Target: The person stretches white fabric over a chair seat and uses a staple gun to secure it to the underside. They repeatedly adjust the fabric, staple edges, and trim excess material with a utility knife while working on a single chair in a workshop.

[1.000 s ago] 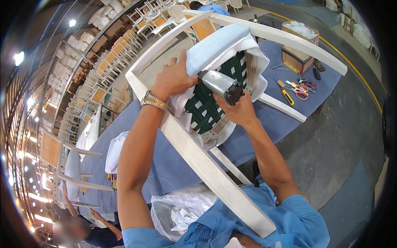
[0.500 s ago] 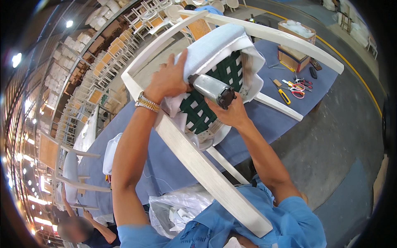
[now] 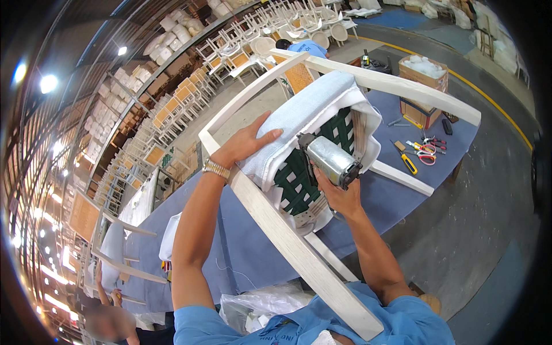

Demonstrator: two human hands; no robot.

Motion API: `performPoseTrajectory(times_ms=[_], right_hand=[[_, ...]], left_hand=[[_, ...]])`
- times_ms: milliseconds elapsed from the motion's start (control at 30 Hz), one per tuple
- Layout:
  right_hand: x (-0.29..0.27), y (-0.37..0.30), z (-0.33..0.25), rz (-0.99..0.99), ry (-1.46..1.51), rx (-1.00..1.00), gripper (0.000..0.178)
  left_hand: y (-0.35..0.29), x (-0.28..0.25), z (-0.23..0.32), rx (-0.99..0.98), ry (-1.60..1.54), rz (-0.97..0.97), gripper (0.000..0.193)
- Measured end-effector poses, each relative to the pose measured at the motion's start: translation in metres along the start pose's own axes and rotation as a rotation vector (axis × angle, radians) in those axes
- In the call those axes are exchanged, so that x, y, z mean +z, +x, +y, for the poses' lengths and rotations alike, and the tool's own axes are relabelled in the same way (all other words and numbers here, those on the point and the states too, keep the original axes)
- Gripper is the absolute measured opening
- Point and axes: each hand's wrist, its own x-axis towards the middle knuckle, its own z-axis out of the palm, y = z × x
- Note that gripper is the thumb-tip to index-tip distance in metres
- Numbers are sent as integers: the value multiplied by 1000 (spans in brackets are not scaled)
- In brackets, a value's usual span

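A white wooden chair frame (image 3: 287, 247) is tilted on its side in front of me, the underside of its seat turned toward me. Pale blue fabric padding (image 3: 310, 103) wraps the seat edge, and its white lining is folded over the rim. Woven green webbing (image 3: 290, 181) spans the underside. My left hand (image 3: 244, 144) lies on the padding, thumb and fingers spread. My right hand (image 3: 343, 198) grips a silver and black staple gun (image 3: 332, 161) by its handle, in front of the webbing. The gun's nose points toward the padded edge, and contact cannot be made out.
Scissors (image 3: 425, 155), a yellow-handled screwdriver (image 3: 409, 164) and other hand tools lie on the blue-covered table (image 3: 385, 198). Cardboard boxes (image 3: 422, 80) stand at the far right. A clear plastic bag (image 3: 236, 307) is below. A co-worker (image 3: 115, 322) is at lower left; chairs fill the background.
The staple gun has pulled away from my left hand, over the webbing. My left hand's fingers have shifted on the padding. The whole scene sits lower and further right in view.
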Motion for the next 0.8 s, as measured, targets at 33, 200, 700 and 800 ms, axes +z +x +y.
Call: performPoseTrajectory(times_ms=[33,200,700,800], right_hand=[[0,0,-4,5,6,0,23],[4,3,-6,-66,-106,-90,27],[3,7,14,-155,-192,-167,44],[8,8,12,-180,-116,-36,43]], left_hand=[[-2,2,1,17,40,21,108],[-9,8,10,-8,232,69,108],[-12,24,15,-67,385,109,102],[-11,25,14,-59,376,111,101]])
